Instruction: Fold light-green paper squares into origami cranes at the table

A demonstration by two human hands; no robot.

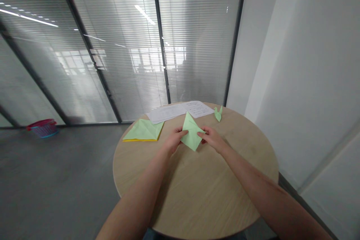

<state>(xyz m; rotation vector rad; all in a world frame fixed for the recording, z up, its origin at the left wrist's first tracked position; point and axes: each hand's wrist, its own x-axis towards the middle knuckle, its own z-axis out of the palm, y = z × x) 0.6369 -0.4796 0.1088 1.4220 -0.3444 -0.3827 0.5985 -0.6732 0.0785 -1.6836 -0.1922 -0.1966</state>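
Observation:
A light green sheet of origami paper, folded to a kite-like shape with a pointed top, is held up between both hands above the round table. My left hand pinches its left edge, thumb on the front face. On the opposite edge my right hand grips it the same way, with the fingers behind the paper. A small folded green paper crane stands farther back on the right. To the left lies a stack of green and yellow paper, its top sheet creased.
Printed white sheets lie along the far edge of the round wooden table. Behind it rises a glass partition with blinds; a white wall is at right. A red and blue basket sits on the floor at left.

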